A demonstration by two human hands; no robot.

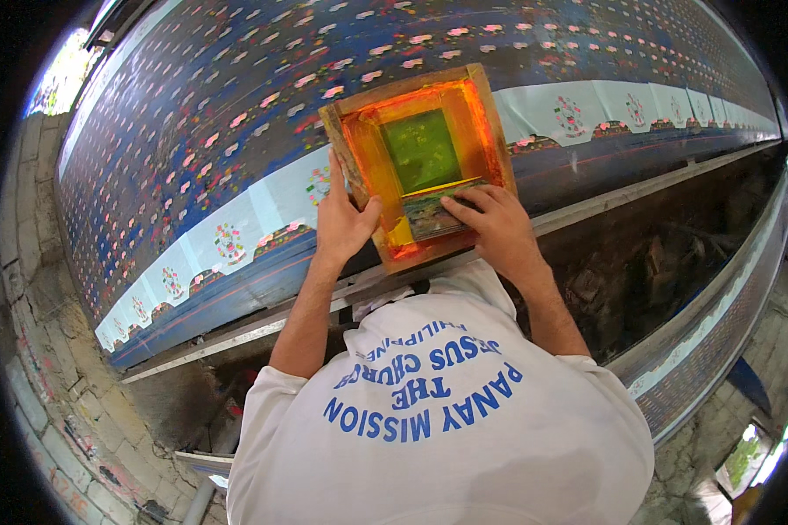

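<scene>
A wooden screen printing frame (488, 122) lies tilted over a row of white cloth pieces (267, 206). Orange covers its inner border, around a green mesh window (420, 149). My left hand (346, 223) grips the frame's left side, index finger stretched along the outer edge and thumb toward the near corner. Inside the frame, at the near end of the window, my right hand (499, 232) holds a paint-smeared squeegee (431, 213) with a yellow line along its far edge. The cloth beneath the frame is hidden. Flower prints (228, 242) show on the neighbouring pieces.
The long dark printing table (193, 166) is speckled with pink, white and red paint marks. A pale rail (622, 197) runs along its near edge. Behind me to the right stands another long table (700, 385). A block wall (52, 350) borders the left.
</scene>
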